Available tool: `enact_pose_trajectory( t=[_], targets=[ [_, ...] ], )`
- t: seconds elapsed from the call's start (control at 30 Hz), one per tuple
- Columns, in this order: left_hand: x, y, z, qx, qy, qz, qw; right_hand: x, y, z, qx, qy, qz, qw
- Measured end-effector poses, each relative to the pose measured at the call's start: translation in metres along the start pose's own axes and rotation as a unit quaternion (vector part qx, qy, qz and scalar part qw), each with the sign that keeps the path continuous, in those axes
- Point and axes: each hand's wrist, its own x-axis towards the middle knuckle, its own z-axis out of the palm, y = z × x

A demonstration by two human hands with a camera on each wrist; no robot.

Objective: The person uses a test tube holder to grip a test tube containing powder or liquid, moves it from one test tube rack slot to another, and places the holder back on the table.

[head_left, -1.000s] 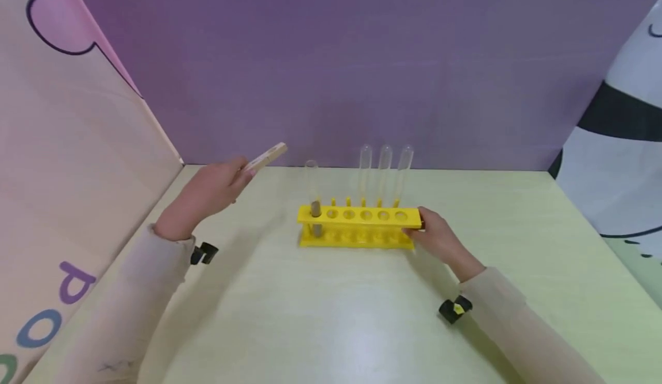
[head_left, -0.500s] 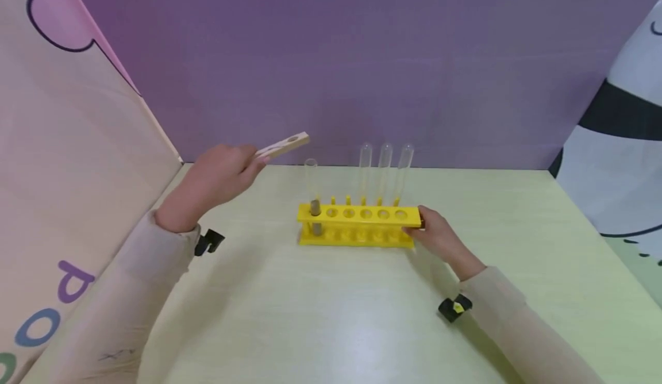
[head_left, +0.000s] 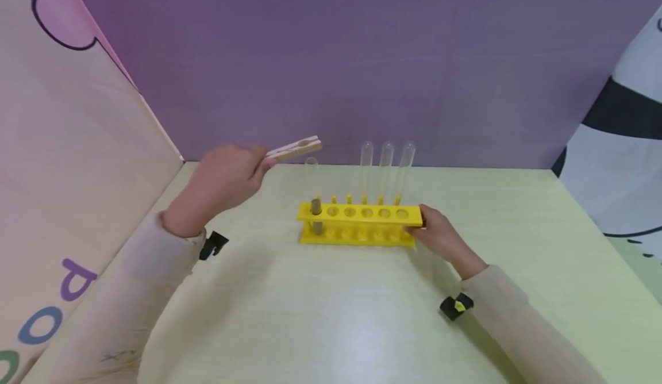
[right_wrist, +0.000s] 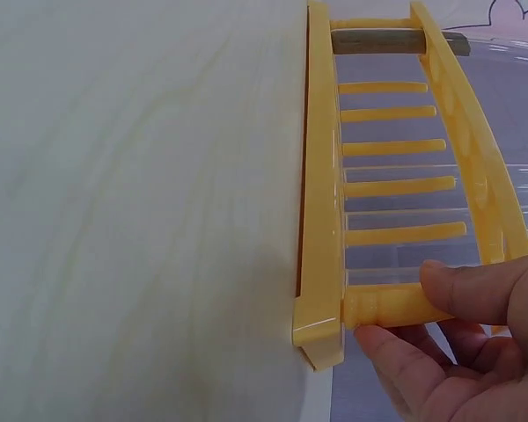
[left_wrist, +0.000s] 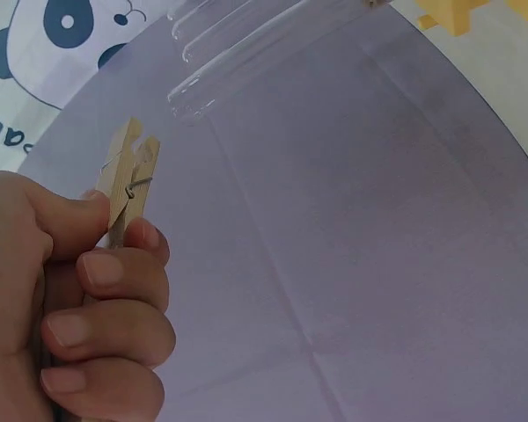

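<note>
My left hand [head_left: 224, 177] grips a wooden test tube holder [head_left: 299, 148], its tip pointing right with the two jaws spread. In the left wrist view a wire spring shows on the test tube holder [left_wrist: 130, 180], below the notched jaws. That tip stands level with the mouth of the test tube [head_left: 311, 171] in the leftmost hole of the yellow rack, overlapping its rim area in the head view. Grey-brown material [head_left: 316, 217] fills this tube's lower part. My right hand [head_left: 439, 234] holds the right end post of the test tube rack [head_left: 357, 214], thumb and fingers around it.
Three clear test tubes [head_left: 387, 165] stand upside down on the rack's rear pegs, toward the right. Behind the pale table [head_left: 331, 309] rises a purple backdrop [head_left: 331, 68]. A printed panel [head_left: 72, 142] borders the left side.
My left hand has moved right and slightly up, bringing the test tube holder over toward the filled tube. Its jaws have spread apart. My right hand and the rack stay in place.
</note>
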Motion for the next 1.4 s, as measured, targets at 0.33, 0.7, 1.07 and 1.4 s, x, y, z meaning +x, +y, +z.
enact_pose_trajectory(
  t=[0.33,0.7,1.07,1.4],
  targets=[
    [-0.001,0.004,0.007,0.02,0.026,0.011,0.9994,0.0,0.001,0.002,0.002,-0.004,-0.006,1.0],
    [0.001,0.003,0.017,0.026,0.026,-0.008,0.9993,0.002,0.003,0.002,0.003,-0.009,-0.007,1.0],
    [0.002,0.005,0.023,0.023,0.011,-0.016,0.9996,0.004,0.003,0.003,0.0,-0.008,0.003,1.0],
    [0.001,0.004,0.03,0.008,0.015,-0.013,0.9998,0.003,0.003,0.003,0.0,-0.009,0.005,1.0]
  ],
)
